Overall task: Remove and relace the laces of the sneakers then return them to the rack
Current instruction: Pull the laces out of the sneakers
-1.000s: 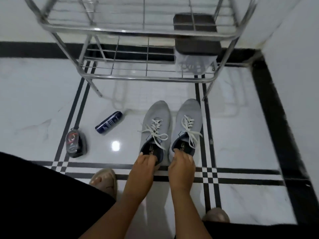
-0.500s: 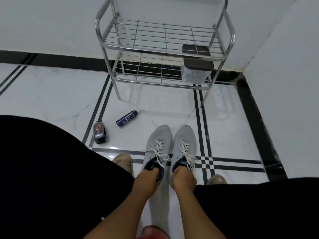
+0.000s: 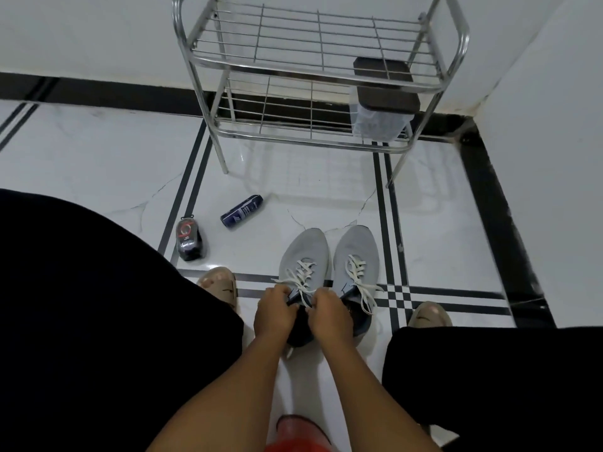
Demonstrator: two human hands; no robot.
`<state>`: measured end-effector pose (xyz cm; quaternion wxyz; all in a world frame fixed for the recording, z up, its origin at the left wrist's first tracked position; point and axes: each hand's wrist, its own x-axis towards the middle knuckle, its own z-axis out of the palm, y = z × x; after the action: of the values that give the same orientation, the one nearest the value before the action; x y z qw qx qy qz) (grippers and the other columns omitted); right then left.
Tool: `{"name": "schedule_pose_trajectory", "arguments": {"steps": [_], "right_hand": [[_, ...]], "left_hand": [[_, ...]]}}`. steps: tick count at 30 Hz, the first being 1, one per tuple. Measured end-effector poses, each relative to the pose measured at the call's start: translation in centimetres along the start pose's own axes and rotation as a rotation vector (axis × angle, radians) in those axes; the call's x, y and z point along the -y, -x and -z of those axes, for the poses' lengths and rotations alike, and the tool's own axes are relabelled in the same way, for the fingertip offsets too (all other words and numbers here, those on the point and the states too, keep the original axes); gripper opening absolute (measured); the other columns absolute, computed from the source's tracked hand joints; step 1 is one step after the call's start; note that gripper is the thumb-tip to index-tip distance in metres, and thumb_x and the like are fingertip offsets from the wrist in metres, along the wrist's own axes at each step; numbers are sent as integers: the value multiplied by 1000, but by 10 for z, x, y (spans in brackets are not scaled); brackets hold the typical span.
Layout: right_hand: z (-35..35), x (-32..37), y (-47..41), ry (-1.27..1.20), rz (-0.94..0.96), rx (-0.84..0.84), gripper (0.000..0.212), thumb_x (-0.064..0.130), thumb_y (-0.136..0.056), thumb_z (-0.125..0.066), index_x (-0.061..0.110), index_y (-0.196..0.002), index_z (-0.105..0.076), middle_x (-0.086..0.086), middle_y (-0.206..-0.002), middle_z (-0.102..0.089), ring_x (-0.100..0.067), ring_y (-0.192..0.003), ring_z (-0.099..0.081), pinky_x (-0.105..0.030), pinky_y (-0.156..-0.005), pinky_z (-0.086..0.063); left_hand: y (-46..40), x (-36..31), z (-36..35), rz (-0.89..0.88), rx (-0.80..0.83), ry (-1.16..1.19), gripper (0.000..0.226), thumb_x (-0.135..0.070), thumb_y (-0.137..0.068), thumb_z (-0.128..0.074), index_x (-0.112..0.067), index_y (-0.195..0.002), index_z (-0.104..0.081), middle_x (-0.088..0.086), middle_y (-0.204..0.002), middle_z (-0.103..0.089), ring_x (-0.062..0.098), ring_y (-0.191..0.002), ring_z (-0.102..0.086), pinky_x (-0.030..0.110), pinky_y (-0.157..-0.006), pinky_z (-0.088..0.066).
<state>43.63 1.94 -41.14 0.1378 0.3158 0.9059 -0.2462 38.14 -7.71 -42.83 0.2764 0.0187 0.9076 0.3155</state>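
Two grey sneakers with white laces stand side by side on the tiled floor, toes pointing away from me. Both my hands are at the left sneaker (image 3: 305, 256). My left hand (image 3: 273, 313) and my right hand (image 3: 329, 313) have curled fingers on its white lace (image 3: 301, 274) near the tongue, and they hide the shoe's opening. The right sneaker (image 3: 355, 256) lies untouched with its bow lace hanging to the right. The chrome wire shoe rack (image 3: 313, 76) stands beyond, against the wall.
A dark block on a clear box (image 3: 383, 102) sits on the rack's lower shelf at right. A blue spray can (image 3: 242, 211) lies on the floor and a black bottle (image 3: 189, 238) stands left of it. My knees and sandalled feet flank the sneakers.
The sneakers were drawn back from the rack toward me. My hands left the two heels and both came together on the left sneaker's lace.
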Motion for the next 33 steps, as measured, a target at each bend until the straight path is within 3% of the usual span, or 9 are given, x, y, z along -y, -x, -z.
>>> {"name": "schedule_pose_trajectory", "arguments": {"steps": [7, 14, 16, 18, 20, 22, 25, 30, 33], "right_hand": [[56, 12, -26, -515, -107, 190, 23, 16, -92, -54, 21, -70, -58, 1, -80, -62, -18, -80, -58, -30, -79, -49], [124, 39, -49, -1479, -144, 20, 13, 6, -96, -53, 11, -88, -61, -2, -78, -60, -13, -76, -60, -33, -83, -54], [121, 36, -52, -1592, -152, -34, 10, 11, -98, -52, 12, -93, -60, -2, -83, -61, -13, -81, -62, -31, -81, -53], [105, 24, -55, -1374, -213, -16, 15, 20, -100, -47, 14, -110, -58, -1, -100, -64, -16, -95, -64, -32, -81, -53], [83, 0, -59, -768, -250, 8, 25, 16, -99, -41, 13, -119, -54, -4, -110, -61, -22, -102, -61, -36, -80, -51], [63, -16, -57, -340, -198, 158, 25, 8, -93, -40, 7, -104, -63, -10, -101, -65, -30, -98, -62, -38, -81, -51], [33, -17, -41, -301, -135, 323, 18, 7, -86, -52, 11, -85, -70, -14, -98, -71, -31, -96, -64, -39, -87, -53], [7, -12, -34, -496, -72, 193, 21, 3, -87, -51, 13, -92, -69, -8, -92, -69, -27, -91, -64, -34, -80, -50], [7, -16, -39, -420, -47, 241, 14, 5, -88, -57, 10, -94, -68, -8, -96, -68, -23, -92, -63, -29, -79, -48]], "left_hand": [[-7, 2, 1, -87, -34, -83, 14, -18, -88, -57, -27, -97, -63, -3, -110, -59, 20, -95, -57, 32, -78, -46], [-2, 7, -6, -117, -92, -166, 13, -20, -95, -49, -24, -98, -61, -1, -103, -58, 19, -91, -54, 34, -71, -46], [-2, 6, -6, -124, -90, -194, 9, -23, -95, -51, -24, -98, -59, -2, -102, -57, 19, -93, -53, 34, -72, -47], [-2, 5, -7, -137, -73, -185, 8, -29, -92, -55, -24, -98, -57, -5, -102, -55, 16, -94, -53, 33, -74, -47], [-4, 3, -7, -142, -54, -117, 14, -35, -88, -58, -26, -99, -55, -9, -99, -55, 14, -91, -55, 34, -76, -50], [-8, -2, -9, -150, -29, -42, 14, -34, -86, -61, -28, -97, -56, -9, -98, -58, 12, -88, -58, 34, -75, -52], [-13, -7, -8, -107, 15, 78, 9, -25, -85, -65, -27, -84, -56, -7, -91, -62, 12, -83, -60, 30, -72, -49], [-19, -10, -2, -12, 95, 282, 15, -12, -86, -67, -23, -81, -58, -11, -80, -62, 10, -79, -59, 14, -64, -42], [-21, -11, -2, -28, 139, 274, 18, -7, -89, -60, -24, -85, -52, -9, -83, -60, 14, -83, -58, 18, -67, -42]]}}
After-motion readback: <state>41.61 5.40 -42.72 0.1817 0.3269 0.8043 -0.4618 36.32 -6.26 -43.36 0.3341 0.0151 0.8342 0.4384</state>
